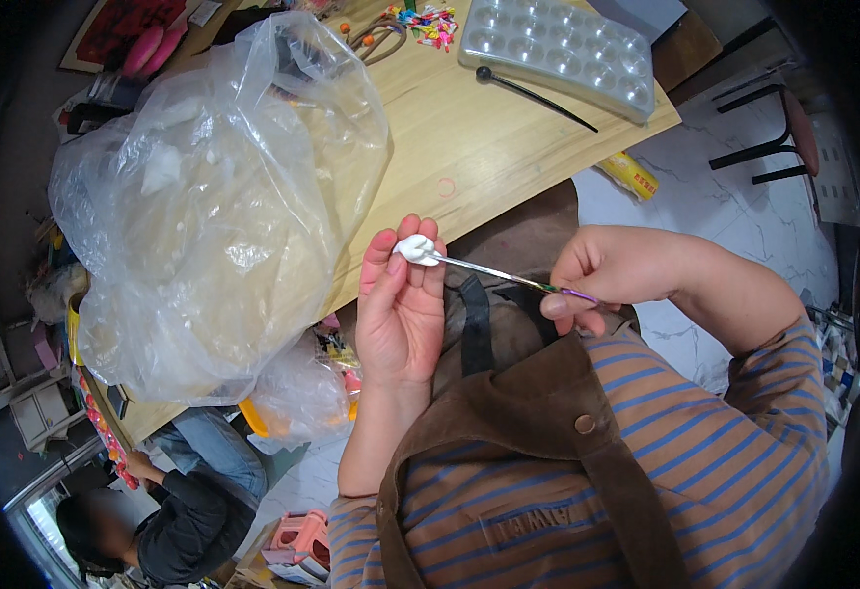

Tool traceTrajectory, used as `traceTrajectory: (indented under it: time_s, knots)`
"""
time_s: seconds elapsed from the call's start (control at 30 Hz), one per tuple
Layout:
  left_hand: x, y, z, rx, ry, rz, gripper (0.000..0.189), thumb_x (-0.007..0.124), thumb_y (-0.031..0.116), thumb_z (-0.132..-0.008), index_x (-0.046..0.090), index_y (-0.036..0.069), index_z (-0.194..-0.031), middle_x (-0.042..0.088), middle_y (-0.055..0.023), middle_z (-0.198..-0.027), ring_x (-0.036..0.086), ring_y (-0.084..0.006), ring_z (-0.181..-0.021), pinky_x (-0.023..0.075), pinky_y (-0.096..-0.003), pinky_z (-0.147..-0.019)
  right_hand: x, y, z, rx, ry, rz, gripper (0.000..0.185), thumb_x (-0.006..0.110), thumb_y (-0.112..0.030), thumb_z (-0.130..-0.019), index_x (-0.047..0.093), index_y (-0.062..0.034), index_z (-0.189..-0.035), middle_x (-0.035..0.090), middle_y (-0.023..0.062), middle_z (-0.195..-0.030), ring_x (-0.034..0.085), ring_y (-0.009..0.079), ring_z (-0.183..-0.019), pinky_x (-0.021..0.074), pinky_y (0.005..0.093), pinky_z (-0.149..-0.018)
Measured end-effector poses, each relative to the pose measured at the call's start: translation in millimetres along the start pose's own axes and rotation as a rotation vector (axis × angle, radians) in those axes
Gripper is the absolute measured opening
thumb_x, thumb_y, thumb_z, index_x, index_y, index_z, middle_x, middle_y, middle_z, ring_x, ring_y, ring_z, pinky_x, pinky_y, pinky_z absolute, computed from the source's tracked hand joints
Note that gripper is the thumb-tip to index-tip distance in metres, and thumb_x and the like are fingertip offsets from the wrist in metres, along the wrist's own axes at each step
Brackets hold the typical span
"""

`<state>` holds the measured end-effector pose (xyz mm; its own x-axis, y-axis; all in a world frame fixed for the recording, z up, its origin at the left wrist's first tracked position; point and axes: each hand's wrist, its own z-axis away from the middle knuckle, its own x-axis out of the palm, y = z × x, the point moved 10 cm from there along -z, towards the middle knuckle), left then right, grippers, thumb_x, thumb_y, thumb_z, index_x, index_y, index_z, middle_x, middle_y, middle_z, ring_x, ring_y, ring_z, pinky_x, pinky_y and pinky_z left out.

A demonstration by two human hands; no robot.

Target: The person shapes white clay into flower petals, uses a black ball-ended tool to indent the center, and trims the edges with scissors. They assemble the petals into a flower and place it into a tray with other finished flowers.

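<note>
A small lump of white modelling clay [416, 250], with folds or lobes in it, rests on the fingers of my left hand [403, 309], steadied by the thumb. My right hand [592, 283] pinches slim metal scissors [492, 272] with purplish handles; the fingers cover most of the handle end. The tips of the blades meet the clay's right side, and I cannot tell how deep they go. Both hands are above my lap, just off the edge of the wooden table [430, 140].
A large clear plastic bag [202, 243] covers the table's left part. Farther back lie a black ball-ended tool [537, 97], a clear tray with round hollows [559, 51] and small colourful pieces [430, 26]. A person [187, 508] sits at lower left. A stool [776, 140] stands at right.
</note>
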<state>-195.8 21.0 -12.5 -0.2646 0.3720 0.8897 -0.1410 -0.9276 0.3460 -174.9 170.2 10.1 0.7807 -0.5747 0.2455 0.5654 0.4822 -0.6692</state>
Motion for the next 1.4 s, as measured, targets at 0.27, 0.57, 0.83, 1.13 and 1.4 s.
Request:
traceTrajectory:
  time_s: [0.27,0.57,0.83,1.13,1.4]
  knots:
    - [-27.4,-11.6,0.1,-0.095,0.209,-0.021,0.019,0.047,0.015,-0.09,0.052,0.002,-0.103,0.057,-0.0168,-0.107,0.058,-0.0225,-0.098,0.0519,-0.0316,-0.08,-86.6,-26.8,14.7,-0.175,0.758,0.853,0.02,0.061,-0.018,-0.075,0.061,0.0017,-0.074,0.06,0.0112,-0.061,0.059,0.0232,-0.061,0.0454,0.0325,-0.057]
    - [-25.6,-15.8,12.5,-0.12,0.235,-0.189,0.025,0.051,0.03,-0.088,0.054,0.006,-0.089,0.063,-0.0103,-0.08,0.064,-0.0172,-0.069,0.0518,-0.0261,-0.058,-98.0,-67.5,-19.8,-0.532,1.231,1.306,0.011,0.057,-0.013,-0.076,0.057,-0.0025,-0.076,0.059,0.0113,-0.075,0.055,0.0308,-0.076,0.0448,0.0391,-0.065]
    - [-13.1,-15.8,6.3,-0.083,0.171,-0.268,0.028,0.051,0.036,-0.088,0.051,0.009,-0.083,0.059,-0.0077,-0.068,0.059,-0.0146,-0.059,0.0448,-0.0237,-0.049,-103.5,-66.0,-9.4,-0.646,1.322,1.116,0.02,0.06,-0.014,-0.075,0.059,-0.0027,-0.091,0.058,0.0118,-0.091,0.055,0.0284,-0.086,0.0449,0.0351,-0.073]
    - [-5.7,-38.9,10.4,-0.143,0.018,-0.199,0.028,0.042,0.036,-0.092,0.05,0.01,-0.088,0.044,0.003,-0.061,0.041,-0.0047,-0.05,0.0293,-0.0175,-0.041,16.4,-67.8,-3.8,-1.143,0.711,0.502,0.048,0.072,-0.012,-0.064,0.058,-0.0062,-0.109,0.05,0.0091,-0.11,0.046,0.0233,-0.104,0.0371,0.034,-0.089]
    - [14.3,10.4,27.5,0.25,-0.026,-0.624,0.034,0.037,0.031,-0.095,0.051,0.001,-0.103,0.056,-0.0041,-0.082,0.053,-0.0084,-0.068,0.0423,-0.0208,-0.057,28.6,-76.7,12.8,-1.251,0.915,0.754,0.034,0.069,-0.009,-0.06,0.063,-0.0064,-0.093,0.06,0.0062,-0.095,0.055,0.023,-0.082,0.0435,0.0326,-0.074]
